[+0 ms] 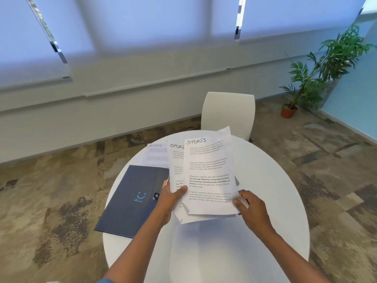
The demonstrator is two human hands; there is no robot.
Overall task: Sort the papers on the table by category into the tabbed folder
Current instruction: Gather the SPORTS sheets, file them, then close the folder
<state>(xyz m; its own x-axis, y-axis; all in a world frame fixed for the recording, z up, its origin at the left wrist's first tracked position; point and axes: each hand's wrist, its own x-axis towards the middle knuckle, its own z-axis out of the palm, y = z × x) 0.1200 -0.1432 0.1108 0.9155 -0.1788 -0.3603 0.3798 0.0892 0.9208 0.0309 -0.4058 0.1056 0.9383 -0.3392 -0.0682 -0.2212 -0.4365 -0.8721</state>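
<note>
Round white table (265,180) in an office corner, white chair (228,113) behind it, potted plant (318,78) far right. Head view: both hands hold a fanned stack of papers (208,174) above the table, fanned probably so the "SPORTS" headings show. Left hand (170,198) pinches the stack, thumb on top. Right hand (252,209) curls round its lower right corner. One more sheet (156,155) lies flat beyond the closed dark folder (132,199), which sits left and unopened.
</note>
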